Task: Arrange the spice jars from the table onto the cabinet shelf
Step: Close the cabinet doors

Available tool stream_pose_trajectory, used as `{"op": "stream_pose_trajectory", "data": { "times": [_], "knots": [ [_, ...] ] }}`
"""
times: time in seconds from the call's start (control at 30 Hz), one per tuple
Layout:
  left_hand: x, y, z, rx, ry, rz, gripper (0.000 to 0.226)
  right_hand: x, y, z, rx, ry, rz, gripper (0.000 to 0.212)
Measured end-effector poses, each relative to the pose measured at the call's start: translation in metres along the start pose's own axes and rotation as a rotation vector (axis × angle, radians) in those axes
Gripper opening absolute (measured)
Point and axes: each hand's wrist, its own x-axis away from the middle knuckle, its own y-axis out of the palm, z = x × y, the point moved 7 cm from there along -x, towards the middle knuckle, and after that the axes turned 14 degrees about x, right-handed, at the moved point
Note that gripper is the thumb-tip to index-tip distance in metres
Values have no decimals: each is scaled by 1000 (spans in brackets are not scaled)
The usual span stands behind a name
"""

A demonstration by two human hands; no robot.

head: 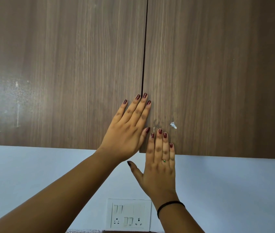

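Pressing flat on the cabinet (pixel 66 64), the left hand (pixel 130 126) lies with straight, close-set fingers across the dark seam (pixel 144 56) between the two shut doors. Its fingertips reach onto the right door (pixel 217 64), and it holds nothing. The right hand (pixel 161 165) lies just below and beside it, fingers straight on that door's lower corner. Its palm hangs past the bottom edge in front of the pale wall (pixel 32 174), thumb spread leftward, also holding nothing. A ring (pixel 164 160) sits on one finger and a black band (pixel 172 202) circles that wrist. Below the cabinet the wall runs open down to a white switch plate (pixel 129 214) between the forearms. White scuffs (pixel 173 125) mark both doors. With the doors shut the shelf does not show; the jars and table lie outside the view. A dark strip at the bottom edge is cut off.
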Motion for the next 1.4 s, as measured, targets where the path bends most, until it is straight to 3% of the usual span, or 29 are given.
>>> {"op": "stream_pose_trajectory", "data": {
  "times": [0.33, 0.8, 1.17, 1.4],
  "knots": [
    [0, -1, 1, 17, -7, -1, 64, 0, 0, 2, 11, -32, -45, 97],
    [2, 0, 1, 118, -60, -20, 62, 2, -19, 6, -13, -37, -285, 97],
    [13, -12, 10, 116, -185, -200, 68, -2, -48, 19, -93, -125, -386, 91],
    [40, -16, 17, 97, -261, -224, 66, 2, -52, 31, -139, -170, -345, 91]
  ]
}}
